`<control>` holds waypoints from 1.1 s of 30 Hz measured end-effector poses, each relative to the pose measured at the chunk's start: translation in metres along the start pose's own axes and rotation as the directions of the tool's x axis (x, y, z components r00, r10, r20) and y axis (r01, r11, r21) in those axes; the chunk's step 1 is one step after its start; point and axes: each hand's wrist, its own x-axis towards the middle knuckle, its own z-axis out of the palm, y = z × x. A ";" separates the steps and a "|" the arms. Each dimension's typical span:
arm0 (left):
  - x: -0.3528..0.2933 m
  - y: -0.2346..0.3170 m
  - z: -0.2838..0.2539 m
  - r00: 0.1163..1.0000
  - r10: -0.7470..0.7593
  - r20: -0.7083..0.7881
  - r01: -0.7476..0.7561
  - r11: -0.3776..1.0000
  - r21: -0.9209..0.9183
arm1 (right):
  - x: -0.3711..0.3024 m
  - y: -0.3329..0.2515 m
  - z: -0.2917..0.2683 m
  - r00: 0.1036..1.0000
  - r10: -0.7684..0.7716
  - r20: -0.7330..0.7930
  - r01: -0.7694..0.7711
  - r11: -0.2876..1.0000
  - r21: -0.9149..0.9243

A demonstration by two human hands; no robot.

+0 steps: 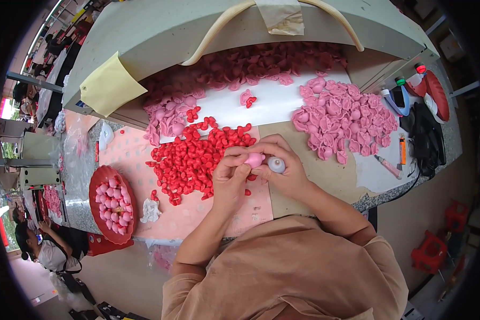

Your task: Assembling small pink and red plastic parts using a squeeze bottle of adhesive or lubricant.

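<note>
In front of my chest, the fingers of my left hand (230, 176) are closed on a small round pink plastic piece (254, 159). My right hand (289, 169) meets it there, its fingertips against the same piece. Tucked in the right hand is a small translucent squeeze bottle (276, 164), its narrow tip turned upward. Just beyond the left hand spreads a heap of small red plastic pieces (192, 157). A pink shell piece with a red piece against it (247, 98) lies apart on the white sheet (224, 112).
A red bowl (132, 224) of pink pieces stands at left beside crumpled tissue (150, 211). Pink shell pieces (341, 114) pile at right, more under the grey hood (208, 32). At far right lie a utility knife (388, 166), an orange tube (402, 150) and a black bag (426, 133).
</note>
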 end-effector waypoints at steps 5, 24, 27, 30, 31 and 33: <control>0.000 0.000 0.000 1.000 -0.015 -0.001 0.015 1.000 0.005 | 0.000 0.000 -0.001 1.000 0.014 0.001 -0.014 1.000 0.010; 0.006 0.011 0.000 0.975 0.210 0.072 -0.204 0.715 0.669 | 0.000 0.000 0.000 0.905 0.402 0.141 -0.413 0.748 0.519; 0.002 0.013 0.008 0.981 0.189 -0.031 -0.141 0.819 0.556 | 0.001 0.001 0.001 0.916 0.375 0.142 -0.396 0.793 0.464; 0.003 0.013 0.012 0.965 0.262 -0.021 -0.205 0.800 0.564 | 0.000 0.002 0.001 0.921 0.364 0.142 -0.388 0.815 0.430; 0.003 0.013 0.012 0.963 0.268 -0.031 -0.204 0.801 0.563 | -0.001 0.002 0.001 0.922 0.363 0.138 -0.386 0.820 0.423; 0.001 0.013 0.011 0.960 0.279 -0.012 -0.212 0.755 0.620 | -0.001 0.000 0.002 0.923 0.354 0.150 -0.384 0.826 0.412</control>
